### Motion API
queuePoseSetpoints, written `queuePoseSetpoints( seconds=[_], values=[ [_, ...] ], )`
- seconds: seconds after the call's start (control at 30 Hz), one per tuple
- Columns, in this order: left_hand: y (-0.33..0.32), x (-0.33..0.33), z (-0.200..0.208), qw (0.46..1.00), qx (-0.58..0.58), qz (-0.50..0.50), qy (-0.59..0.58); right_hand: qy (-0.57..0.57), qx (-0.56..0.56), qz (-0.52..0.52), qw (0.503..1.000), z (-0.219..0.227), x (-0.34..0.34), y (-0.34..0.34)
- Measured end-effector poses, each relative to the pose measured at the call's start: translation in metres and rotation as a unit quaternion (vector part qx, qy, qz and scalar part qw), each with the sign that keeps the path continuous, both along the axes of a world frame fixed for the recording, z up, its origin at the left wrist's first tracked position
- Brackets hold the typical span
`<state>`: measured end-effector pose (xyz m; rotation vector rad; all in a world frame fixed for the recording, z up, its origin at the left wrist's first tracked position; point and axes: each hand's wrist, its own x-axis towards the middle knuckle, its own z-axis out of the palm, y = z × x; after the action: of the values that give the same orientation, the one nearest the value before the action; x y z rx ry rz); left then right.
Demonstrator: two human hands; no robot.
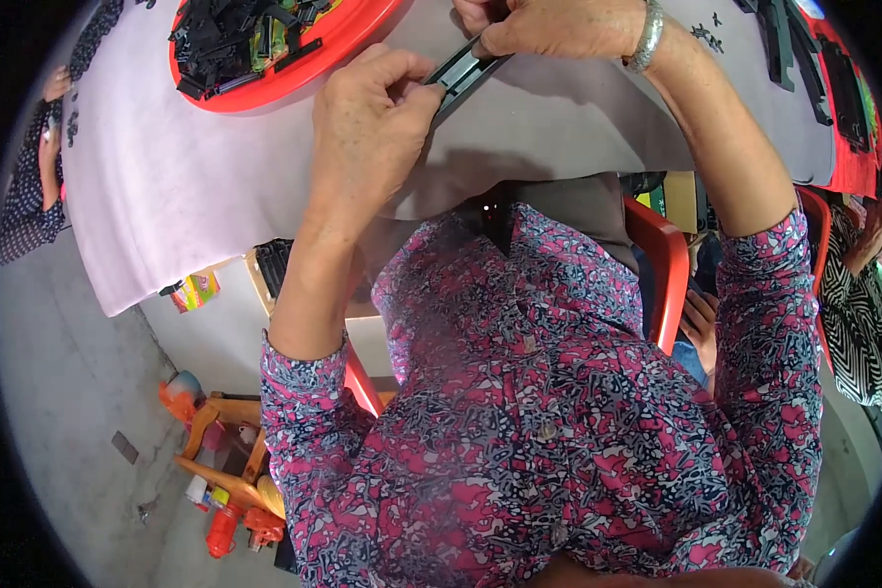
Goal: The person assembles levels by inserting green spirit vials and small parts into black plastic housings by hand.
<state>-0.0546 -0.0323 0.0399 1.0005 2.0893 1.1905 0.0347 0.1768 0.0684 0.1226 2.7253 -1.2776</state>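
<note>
Between my two hands, over the cloth-covered table [215,186], is a narrow black plastic strip [457,78] with a channel along it. My left hand [367,127] pinches its near left end between thumb and fingers. At its far right end, my right hand [558,27] has fingers closed on the strip; some of those fingertips are cut off by the top edge. A red basin [362,29] heaped with black plastic parts [230,44] stands to the left of the strip, beyond my left hand.
Tiny black pieces [707,37] lie scattered right of my right wrist. Long black strips [779,44] rest at the far right, by a red cloth [852,167]. Other people sit at left and right. Red chairs [656,255] and a wooden rack [230,480] stand below the table.
</note>
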Motion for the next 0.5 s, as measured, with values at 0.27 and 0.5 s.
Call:
queuePoseSetpoints(
  seconds=[0.27, 0.5],
  values=[
    [0.001, 0.003, -0.001, 1.000, -0.005, 0.024, -0.015, -0.013, 0.034, -0.010, 0.999, 0.001, -0.002, -0.005],
    [0.004, 0.008, -0.002, 0.999, -0.004, 0.041, 0.003, 0.011, 0.046, -0.001, 0.999, -0.007, 0.000, -0.002]
  ],
)
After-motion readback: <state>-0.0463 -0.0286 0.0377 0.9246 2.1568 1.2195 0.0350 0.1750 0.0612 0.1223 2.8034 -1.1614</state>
